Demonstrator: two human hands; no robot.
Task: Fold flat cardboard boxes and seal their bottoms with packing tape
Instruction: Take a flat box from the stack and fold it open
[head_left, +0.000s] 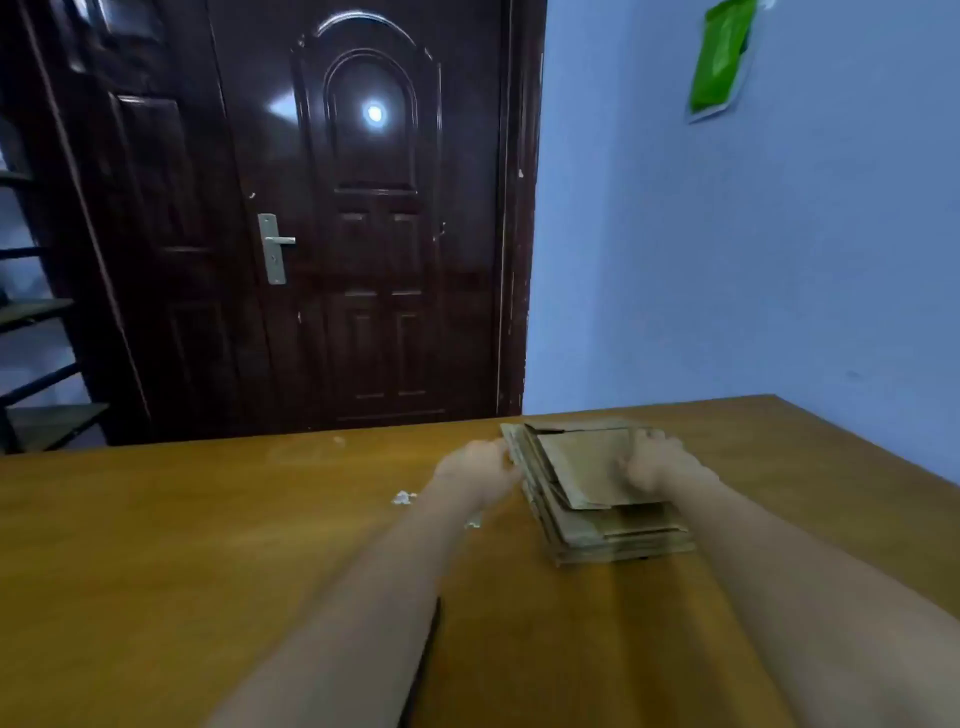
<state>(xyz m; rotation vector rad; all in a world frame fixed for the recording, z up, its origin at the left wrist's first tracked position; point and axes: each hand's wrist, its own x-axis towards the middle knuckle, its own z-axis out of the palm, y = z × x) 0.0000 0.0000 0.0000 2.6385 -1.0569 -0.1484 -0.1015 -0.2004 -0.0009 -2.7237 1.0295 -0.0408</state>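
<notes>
Cardboard lies between both hands: a stack of flat boxes (602, 499) on the wooden worktop (208, 519). The left hand (475, 465) touches the stack's left edge, and the right hand (657, 465) rests on the top sheet near its right side (both are blurred, so I cannot tell how far the fingers curl). Small white scraps (402, 498) lie just left of the left wrist. Beyond the hands stands a dark door (363, 234).
</notes>
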